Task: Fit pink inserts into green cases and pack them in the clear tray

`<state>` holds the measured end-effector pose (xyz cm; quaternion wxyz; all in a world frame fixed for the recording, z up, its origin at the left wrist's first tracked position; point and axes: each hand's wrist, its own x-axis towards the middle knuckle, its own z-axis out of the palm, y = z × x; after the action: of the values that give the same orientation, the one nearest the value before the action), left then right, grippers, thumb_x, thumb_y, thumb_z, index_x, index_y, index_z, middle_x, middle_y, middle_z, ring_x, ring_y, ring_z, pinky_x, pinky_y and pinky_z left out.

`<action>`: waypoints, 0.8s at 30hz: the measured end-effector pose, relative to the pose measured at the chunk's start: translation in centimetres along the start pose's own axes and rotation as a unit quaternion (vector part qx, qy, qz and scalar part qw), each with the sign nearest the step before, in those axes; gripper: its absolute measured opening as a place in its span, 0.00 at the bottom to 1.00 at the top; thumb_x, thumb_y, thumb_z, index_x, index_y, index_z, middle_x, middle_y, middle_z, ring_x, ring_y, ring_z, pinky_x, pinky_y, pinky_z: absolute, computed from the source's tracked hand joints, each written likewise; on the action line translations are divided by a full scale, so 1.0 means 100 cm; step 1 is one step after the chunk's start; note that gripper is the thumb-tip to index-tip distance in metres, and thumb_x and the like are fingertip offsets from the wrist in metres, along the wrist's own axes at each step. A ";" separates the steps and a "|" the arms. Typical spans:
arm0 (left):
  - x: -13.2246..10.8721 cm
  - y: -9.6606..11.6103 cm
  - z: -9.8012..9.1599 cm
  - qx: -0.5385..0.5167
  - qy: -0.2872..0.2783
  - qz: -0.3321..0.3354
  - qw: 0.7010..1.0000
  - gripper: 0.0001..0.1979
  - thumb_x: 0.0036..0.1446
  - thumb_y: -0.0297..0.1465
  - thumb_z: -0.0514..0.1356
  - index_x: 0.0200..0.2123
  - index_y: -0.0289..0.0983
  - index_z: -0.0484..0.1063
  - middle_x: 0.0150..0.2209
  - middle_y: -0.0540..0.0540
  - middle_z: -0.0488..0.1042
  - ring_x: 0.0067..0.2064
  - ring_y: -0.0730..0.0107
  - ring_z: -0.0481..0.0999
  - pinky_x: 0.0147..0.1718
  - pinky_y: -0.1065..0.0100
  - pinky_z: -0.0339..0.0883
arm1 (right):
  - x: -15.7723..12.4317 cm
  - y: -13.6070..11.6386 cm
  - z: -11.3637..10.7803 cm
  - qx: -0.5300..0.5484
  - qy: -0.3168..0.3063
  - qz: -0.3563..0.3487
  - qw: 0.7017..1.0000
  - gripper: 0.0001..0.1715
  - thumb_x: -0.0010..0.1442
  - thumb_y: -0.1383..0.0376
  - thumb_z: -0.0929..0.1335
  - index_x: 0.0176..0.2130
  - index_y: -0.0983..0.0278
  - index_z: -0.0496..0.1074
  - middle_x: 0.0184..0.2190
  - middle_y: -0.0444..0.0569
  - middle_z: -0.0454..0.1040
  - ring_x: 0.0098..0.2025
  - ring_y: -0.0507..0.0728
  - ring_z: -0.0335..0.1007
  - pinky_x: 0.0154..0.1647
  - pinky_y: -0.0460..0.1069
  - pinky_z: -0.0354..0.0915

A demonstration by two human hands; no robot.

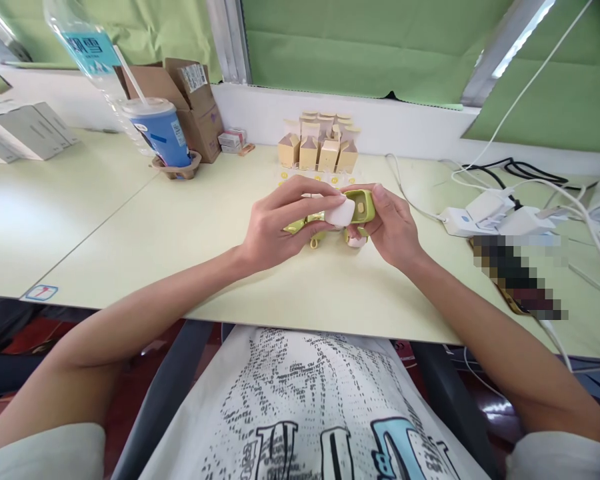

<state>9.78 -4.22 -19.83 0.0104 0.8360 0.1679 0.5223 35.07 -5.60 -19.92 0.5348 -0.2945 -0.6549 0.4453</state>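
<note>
Head view: the clear plastic bottle [111, 87] at upper left carries a turquoise label [91, 53] with dark Chinese characters; the character 雪 is legible, the one before it only in part. The blue paper cup [161, 137] with a translucent lid and a white straw [130, 75] bears a pale printed sticker, its text too small to read. The open brown corrugated cardboard box [205, 127] shows a white label with bar-like lines. A white sticker with a blue border and a red mark [42, 292] is fixed near the table's front edge. Large black-outlined lettering, partly filled light blue, covers the white shirt [305, 400]. The left hand [286, 215] is partly closed, pinching a smooth white block with rounded corners [340, 213] between thumb and fingers. The right hand [393, 227] is curled around a hollow lime-green cover with rounded edges [361, 205], its opening facing the wearer. Both parts are side by side above the pale, smooth tabletop [130, 240]. A small yellow-green ring [314, 244] and a white-and-green piece [357, 240] show below the hands. Behind them stand small cream-and-tan cartons with raised flaps [309, 153], grouped close together.
</note>
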 end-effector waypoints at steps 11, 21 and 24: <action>-0.010 -0.013 0.007 0.007 -0.004 0.022 1.000 0.14 0.81 0.45 0.68 0.63 0.55 0.87 0.57 0.43 0.87 0.55 0.56 0.89 0.50 0.53 0.90 | -0.008 -0.006 0.004 -0.060 -0.002 -0.037 0.998 0.34 0.75 0.31 0.72 0.52 0.55 0.87 0.39 0.47 0.83 0.29 0.54 0.76 0.27 0.51 0.74; -0.011 -0.014 0.007 0.042 0.019 0.029 0.999 0.13 0.79 0.46 0.69 0.60 0.50 0.85 0.52 0.43 0.86 0.50 0.57 0.88 0.53 0.53 0.87 | -0.007 -0.011 0.009 -0.070 -0.033 -0.059 0.995 0.34 0.76 0.33 0.73 0.51 0.58 0.87 0.31 0.43 0.81 0.25 0.52 0.77 0.28 0.50 0.75; -0.010 -0.014 0.006 0.048 0.013 0.019 0.999 0.19 0.78 0.54 0.67 0.60 0.49 0.84 0.52 0.41 0.85 0.53 0.53 0.87 0.56 0.49 0.87 | -0.007 -0.010 0.011 -0.057 -0.050 -0.037 0.996 0.37 0.76 0.30 0.71 0.51 0.59 0.86 0.33 0.45 0.83 0.27 0.53 0.78 0.29 0.50 0.76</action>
<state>9.56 -3.12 -21.30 -0.0421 0.8317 0.1770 0.5247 34.33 -6.93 -19.37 0.5000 -0.2773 -0.7157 0.4011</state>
